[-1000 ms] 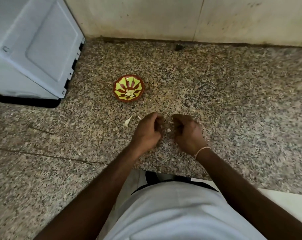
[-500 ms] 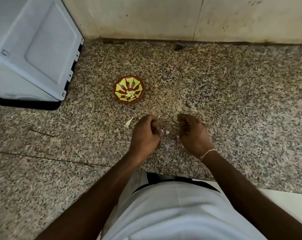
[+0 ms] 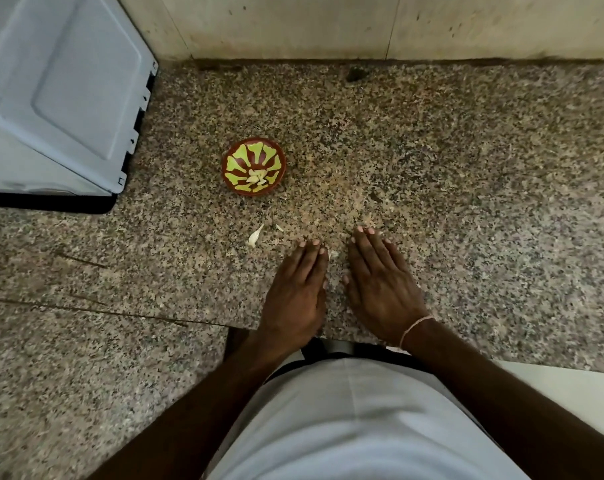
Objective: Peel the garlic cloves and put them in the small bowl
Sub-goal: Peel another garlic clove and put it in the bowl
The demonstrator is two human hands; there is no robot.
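I stand at a speckled granite counter [image 3: 466, 161], brown and grey with black flecks. At twelve o'clock it meets a pale, stained wall [image 3: 293, 26] with a vertical seam and a dark line of grime along the joint. At ten o'clock sits a light grey appliance [image 3: 58, 98] on a black base. A thin crack [image 3: 86, 311] runs across the stone at eight o'clock. The light is dim and warm.

grey appliance [image 3: 61, 98] on speckled granite counter [image 3: 466, 161], tiled wall [image 3: 293, 22]

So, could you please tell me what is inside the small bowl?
The small bowl holds a few pale peeled garlic cloves at its centre. Nothing covers them, but their exact number is unclear.
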